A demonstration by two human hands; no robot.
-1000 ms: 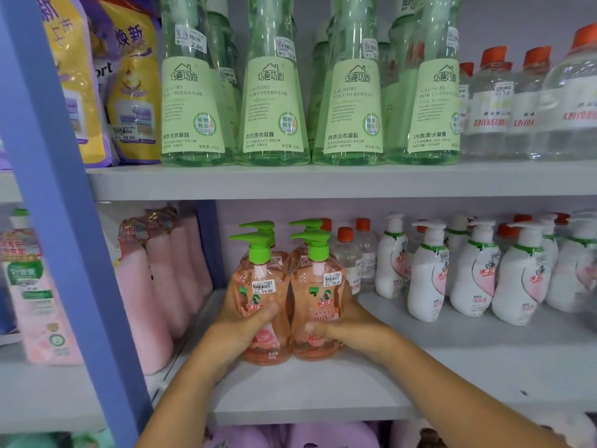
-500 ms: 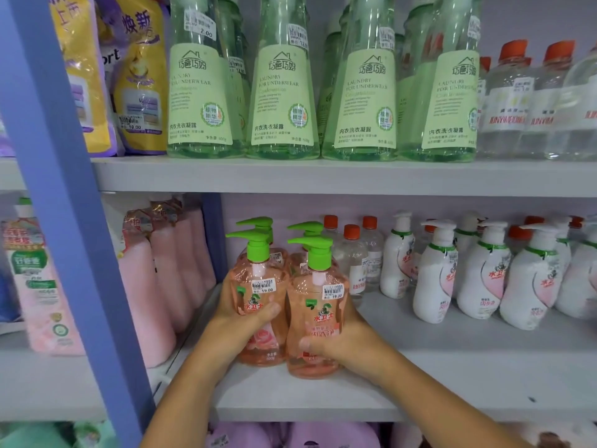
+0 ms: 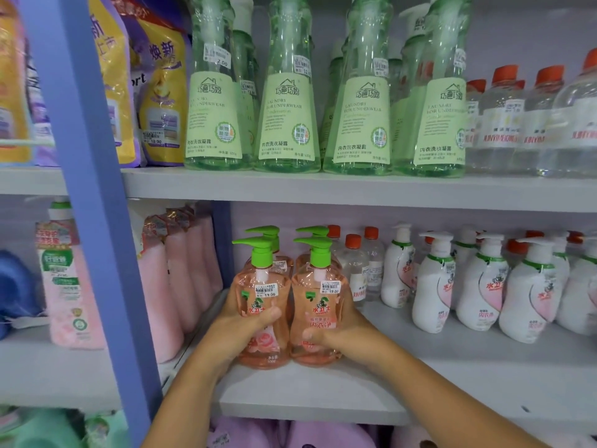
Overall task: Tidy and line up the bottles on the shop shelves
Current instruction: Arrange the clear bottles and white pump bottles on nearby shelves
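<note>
While both pink bottles stand side by side on the shelf (image 3: 323,396), the left hand (image 3: 240,328) grips the left pink bottle (image 3: 263,305) and the right hand (image 3: 339,334) grips the right pink bottle (image 3: 318,302).

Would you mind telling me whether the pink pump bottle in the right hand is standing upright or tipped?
Upright: the right pink pump bottle stands on the shelf, green pump straight above.

— What's in front of me?

— Grey shop shelves (image 3: 355,189) crossing the frame, upper and middle, with a pale lilac back wall (image 3: 529,33) behind.

— And at my left?

— A blue upright post (image 3: 97,195), slanting down the frame; soft, even light.
</note>
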